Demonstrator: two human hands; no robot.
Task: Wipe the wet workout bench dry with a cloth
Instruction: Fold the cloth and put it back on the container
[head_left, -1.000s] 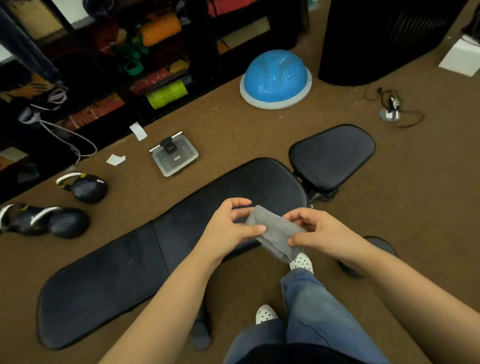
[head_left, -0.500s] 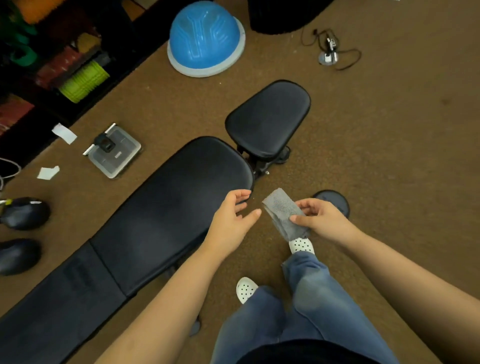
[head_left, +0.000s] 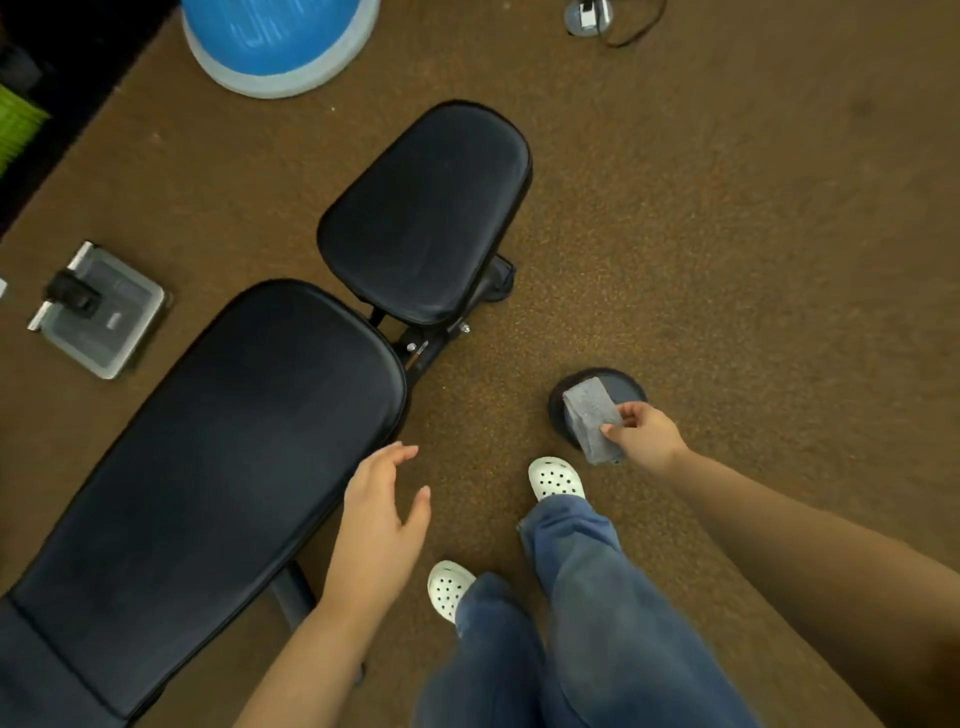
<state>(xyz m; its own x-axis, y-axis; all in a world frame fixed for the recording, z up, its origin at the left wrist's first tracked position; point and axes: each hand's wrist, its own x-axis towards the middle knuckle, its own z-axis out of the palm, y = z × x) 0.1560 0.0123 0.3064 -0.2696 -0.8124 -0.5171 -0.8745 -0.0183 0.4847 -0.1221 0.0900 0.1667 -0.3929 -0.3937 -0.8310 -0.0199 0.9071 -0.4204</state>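
Observation:
The black padded workout bench (head_left: 218, 467) runs from the lower left toward the middle, with its separate seat pad (head_left: 426, 213) beyond it. My right hand (head_left: 647, 436) pinches a folded grey cloth (head_left: 589, 413) in the air to the right of the bench, above a dark round disc (head_left: 631, 387) on the floor. My left hand (head_left: 382, 514) hovers with relaxed fingers just off the bench's near right edge and holds nothing.
Brown carpet covers the floor. A blue half-ball trainer (head_left: 280, 41) lies at the top, a grey scale-like device (head_left: 98, 309) at the left, a cable with a small metal base (head_left: 589, 18) at the top right. My legs and white clogs (head_left: 556, 478) stand right of the bench.
My left hand let go of the cloth and drew back toward the bench. My right hand carried the cloth to the right, over the disc. The view tilted down and closer.

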